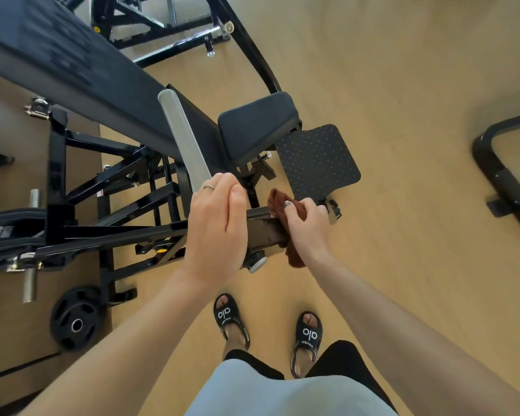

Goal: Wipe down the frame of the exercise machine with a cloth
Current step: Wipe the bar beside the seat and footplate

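Nearest: two feet in black strapped sandals (231, 318) on tan wood-look floor (403, 70). Left hand (215, 226) curled round the base of the knurled silver metal handle (184, 142), steadying the lever. Right hand (305, 225) grips a bunched rust-brown terry cloth (279, 202), fingers closed over it, pressing it to the end of the glossy black steel frame arm (261, 228); the cloth's tail hangs below the bar.

Risks, as judged: the dangling tail could snag on the round silver knob (257, 263) beneath; the lever may swing if the left grip slackens, pinching fingers.

Beyond: black padded seat (257, 124), black diamond-tread footplate (318, 162). The frame arm looks smeared near the cloth.
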Demonstrator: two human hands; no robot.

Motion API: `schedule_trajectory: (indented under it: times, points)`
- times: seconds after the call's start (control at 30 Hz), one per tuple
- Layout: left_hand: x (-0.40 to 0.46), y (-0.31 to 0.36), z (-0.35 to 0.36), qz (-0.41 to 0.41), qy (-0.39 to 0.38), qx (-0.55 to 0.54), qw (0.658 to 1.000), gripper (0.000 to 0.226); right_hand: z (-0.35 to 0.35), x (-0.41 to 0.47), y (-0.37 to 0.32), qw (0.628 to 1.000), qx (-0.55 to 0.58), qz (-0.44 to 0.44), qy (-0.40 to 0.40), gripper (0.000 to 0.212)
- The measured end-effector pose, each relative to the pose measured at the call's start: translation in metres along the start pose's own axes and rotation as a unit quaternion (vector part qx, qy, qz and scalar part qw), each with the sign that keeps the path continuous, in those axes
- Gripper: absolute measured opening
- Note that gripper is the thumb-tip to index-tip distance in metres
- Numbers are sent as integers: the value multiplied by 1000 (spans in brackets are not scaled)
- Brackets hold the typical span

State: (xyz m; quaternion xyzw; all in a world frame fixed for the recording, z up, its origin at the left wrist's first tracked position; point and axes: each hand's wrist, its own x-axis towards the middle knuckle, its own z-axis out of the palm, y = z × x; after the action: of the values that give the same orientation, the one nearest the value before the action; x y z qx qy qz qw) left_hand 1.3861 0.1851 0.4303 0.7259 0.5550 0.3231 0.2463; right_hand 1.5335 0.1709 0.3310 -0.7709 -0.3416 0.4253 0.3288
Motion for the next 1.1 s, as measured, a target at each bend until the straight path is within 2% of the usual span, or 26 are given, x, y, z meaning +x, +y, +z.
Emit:
schedule_trajectory:
  times: [0.13,0.23,0.3,0.4,0.47,0.53,0.7,0.8,0.87,0.97,1.0,1.03,1.1]
  points:
    - [0,3,0,-9,-5,-19,1000,24,4,-70,-38,986,83,-147,2,23]
    - [-1,2,0,-9,2,-21,1000,23,7,-70,-38,975,103,-194,18,23]
    - [-1,2,1,-5,3,-13,1000,25,5,-41,-19,982,89,-167,3,27]
    - [-1,-1,1,-1,8,-7,1000,25,0,2,8,998,51,-27,-20,32]
    - [-1,-2,1,-1,10,-10,1000,25,-1,8,9,999,13,24,-21,36]
    - [-2,-1,2,0,12,-12,1000,25,-1,-8,-2,1000,6,-5,-6,29]
    - [-1,1,1,7,15,-16,1000,13,6,-82,-44,981,113,-155,12,25]
    - [-2,0,1,1,32,-17,999,8,9,-73,-37,971,128,-201,35,19]
    - [-1,2,2,-1,30,-17,999,9,7,-43,-16,981,103,-163,11,22]
    - [-1,3,1,1,23,-13,1000,13,-3,-5,4,998,54,-12,-21,31]
    - [-1,3,0,2,22,-13,1000,14,-5,-2,4,999,41,8,-18,32]
    - [-1,4,0,2,21,-15,1000,14,-5,-6,1,999,33,8,-13,31]
    - [0,5,-1,-3,19,-20,1000,16,-2,-28,-14,998,47,-47,-10,24]
